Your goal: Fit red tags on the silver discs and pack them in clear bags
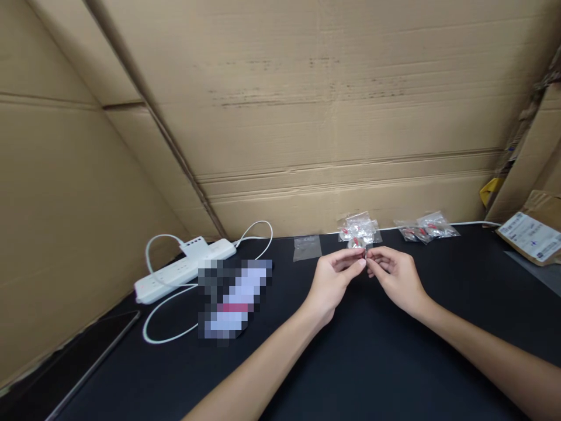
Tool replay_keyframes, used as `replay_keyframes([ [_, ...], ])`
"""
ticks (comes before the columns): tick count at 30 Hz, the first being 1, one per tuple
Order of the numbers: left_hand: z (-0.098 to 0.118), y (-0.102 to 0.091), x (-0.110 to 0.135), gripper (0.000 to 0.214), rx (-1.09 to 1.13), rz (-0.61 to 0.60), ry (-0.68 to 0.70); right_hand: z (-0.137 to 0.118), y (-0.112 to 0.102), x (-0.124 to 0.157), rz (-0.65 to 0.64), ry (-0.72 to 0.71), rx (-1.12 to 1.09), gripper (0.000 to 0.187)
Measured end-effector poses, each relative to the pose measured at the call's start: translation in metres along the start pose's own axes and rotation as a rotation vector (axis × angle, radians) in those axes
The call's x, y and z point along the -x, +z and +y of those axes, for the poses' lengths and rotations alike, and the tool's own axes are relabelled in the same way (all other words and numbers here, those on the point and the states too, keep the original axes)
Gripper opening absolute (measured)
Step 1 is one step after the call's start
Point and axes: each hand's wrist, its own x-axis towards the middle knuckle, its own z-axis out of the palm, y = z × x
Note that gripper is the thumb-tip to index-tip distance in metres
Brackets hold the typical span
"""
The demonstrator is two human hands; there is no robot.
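Note:
My left hand (333,279) and my right hand (398,279) meet over the black table, fingertips almost touching. Both are closed in a pinch on a small thin piece (365,255) between them, pale with perhaps some red; the fingers hide most of it. Just beyond the fingertips lies a pile of small clear plastic bags (360,227) with shiny, partly red contents. More such bags (432,227) rest further right. A flat clear bag (307,248) lies to the left of my left hand.
A white power strip (186,272) with a plugged-in charger and looping white cable (151,336) is at the left, beside a blurred-out phone-like object (239,301). A dark flat panel (94,356) lies front left. A labelled brown package (532,234) stands right. Cardboard walls (333,128) enclose the table.

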Motion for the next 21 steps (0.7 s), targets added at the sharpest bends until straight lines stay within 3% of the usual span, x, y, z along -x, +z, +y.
replay_keyframes([
  [14, 0.002, 0.003, 0.000, 0.025, -0.139, -0.038, 0.140, 0.006, 0.002, 0.002, -0.004, 0.072, -0.132, 0.008],
  [21, -0.010, 0.003, 0.000, 0.025, -0.148, -0.002, 0.231, 0.004, 0.003, 0.000, -0.025, 0.154, -0.240, 0.015],
])
